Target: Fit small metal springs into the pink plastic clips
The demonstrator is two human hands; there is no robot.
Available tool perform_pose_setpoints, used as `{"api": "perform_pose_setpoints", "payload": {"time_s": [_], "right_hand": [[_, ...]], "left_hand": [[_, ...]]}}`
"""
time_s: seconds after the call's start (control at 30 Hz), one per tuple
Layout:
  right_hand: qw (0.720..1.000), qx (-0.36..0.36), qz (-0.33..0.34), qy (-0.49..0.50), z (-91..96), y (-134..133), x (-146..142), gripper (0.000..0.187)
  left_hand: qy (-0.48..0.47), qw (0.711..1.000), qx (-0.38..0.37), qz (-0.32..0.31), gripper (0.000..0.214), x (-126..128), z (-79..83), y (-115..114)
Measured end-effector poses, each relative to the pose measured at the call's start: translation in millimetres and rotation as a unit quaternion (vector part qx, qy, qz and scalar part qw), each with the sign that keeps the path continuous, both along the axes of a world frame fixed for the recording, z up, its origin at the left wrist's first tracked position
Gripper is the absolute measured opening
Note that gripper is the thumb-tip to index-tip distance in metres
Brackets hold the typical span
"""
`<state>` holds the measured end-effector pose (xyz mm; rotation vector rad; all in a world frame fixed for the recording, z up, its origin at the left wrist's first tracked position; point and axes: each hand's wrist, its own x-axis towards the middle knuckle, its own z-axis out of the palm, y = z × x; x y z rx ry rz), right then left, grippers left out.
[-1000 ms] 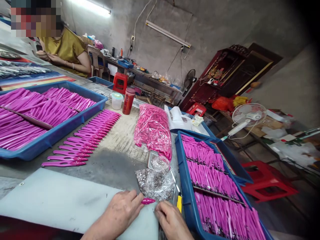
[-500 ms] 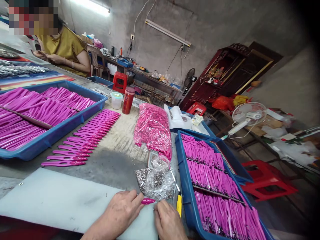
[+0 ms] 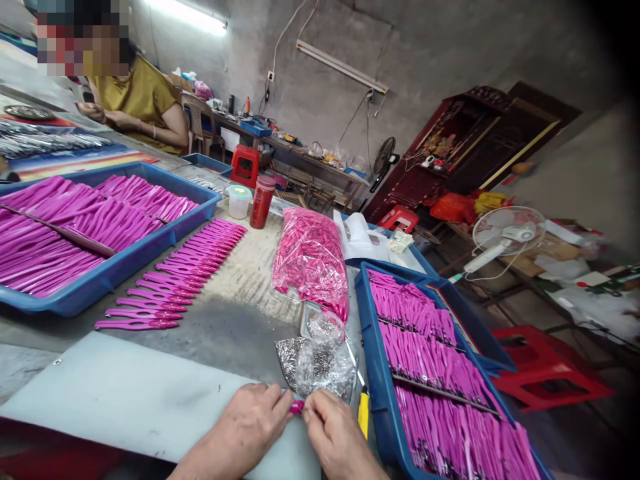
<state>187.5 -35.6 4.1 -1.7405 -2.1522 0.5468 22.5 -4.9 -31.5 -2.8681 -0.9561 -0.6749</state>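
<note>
While both hands meet at the near edge of the counter [image 3: 240, 327], left hand [image 3: 245, 430] and right hand [image 3: 337, 437] pinch a small pink piece [image 3: 297, 406] between them, fingers of both closed on it, only its tip showing. Hands rest over a white sheet [image 3: 125, 400] laid on the counter. Just beyond them a clear bag of small metal parts [image 3: 317, 363], touching a small tin [image 3: 310, 317]. Yellow-handled tool [image 3: 363, 413] lies just right of the right hand, against the right blue tray [image 3: 373, 373] filled with rows of pink handles. Big bag of pink pieces [image 3: 310, 260] sits behind the metal parts. Row of pink handles [image 3: 175, 280] lies loose on the counter, beside the left blue tray [image 3: 125, 263], also full. Red flask [image 3: 261, 202] and white tub [image 3: 239, 201] stand further back. Another person in a mustard top [image 3: 143, 100] sits far left; white fan [image 3: 505, 237] off to the right
</note>
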Motion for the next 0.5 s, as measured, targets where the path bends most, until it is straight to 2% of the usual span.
{"api": "perform_pose_setpoints", "payload": {"time_s": [0.13, 0.33, 0.5], "right_hand": [[0.999, -0.012, -0.013, -0.049, -5.2, 3.3, -4.3, 0.023], [0.993, -0.069, -0.035, -0.086, 4.3, 7.1, -7.8, 0.023], [0.990, -0.069, -0.083, -0.087, -0.4, 10.0, -10.3, 0.025]], "left_hand": [[0.026, 1.000, 0.002, 0.012, 0.010, 1.1, -3.0, -1.7], [0.031, 0.999, 0.001, 0.009, 0.009, -0.9, -5.4, -4.3], [0.025, 0.999, 0.012, 0.018, 0.011, -0.2, -8.2, -4.8]]}}
